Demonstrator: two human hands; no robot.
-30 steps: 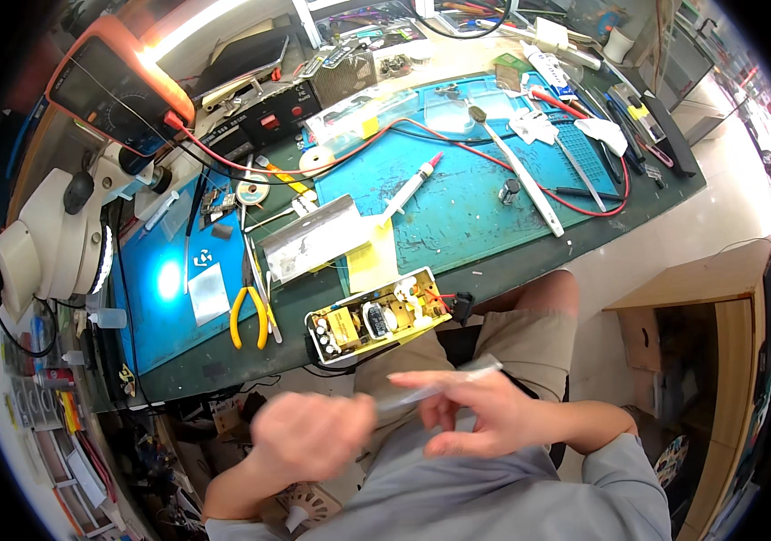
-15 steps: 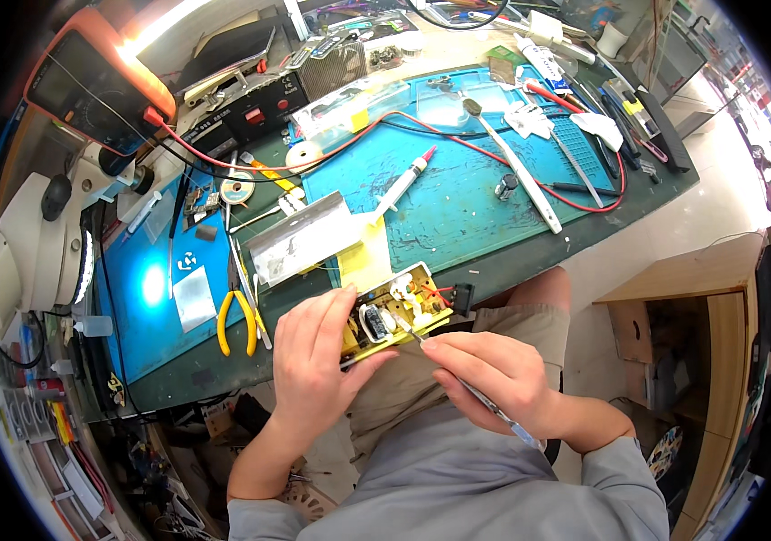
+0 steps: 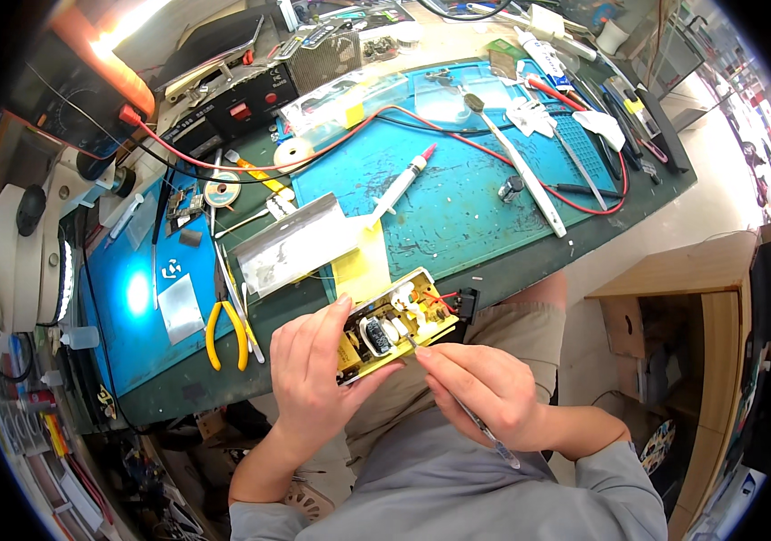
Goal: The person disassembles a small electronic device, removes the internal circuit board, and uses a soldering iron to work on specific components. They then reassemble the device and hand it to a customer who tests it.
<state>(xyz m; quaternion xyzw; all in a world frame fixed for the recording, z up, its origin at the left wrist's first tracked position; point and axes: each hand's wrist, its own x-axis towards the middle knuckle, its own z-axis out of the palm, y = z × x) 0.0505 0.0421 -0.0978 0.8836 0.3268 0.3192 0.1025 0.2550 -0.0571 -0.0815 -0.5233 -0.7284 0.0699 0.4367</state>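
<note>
Board [image 3: 392,325] sits at the near bench edge, half over the lap, not flat on the mat [image 3: 458,198]. Left hand [image 3: 318,379] is clamped round its left end, thumb under, fingers on top. Right hand [image 3: 485,392] pinches a thin metal probe [image 3: 458,397] like a pen, tip down among the parts mid-board.

Risks, biggest first:
- Board is held by one hand only, overhanging. If that grip loosens, it likely tips into the lap or onto the floor.
- Metal tip between close-packed parts: a twitch could bridge two joints or nick a component.
- Red wires [image 3: 440,302] on the right end are loose; dragging them with the probe could strain the joints.
- Pliers [image 3: 223,334] lie just beside the left wrist; an elbow shift could knock them off.

Can't make out:
- Exact contact point of the tip; fingers cover it.
- Whether the probe is tweezers or a single pick.
- Board underside, and whether it's powered.
</note>
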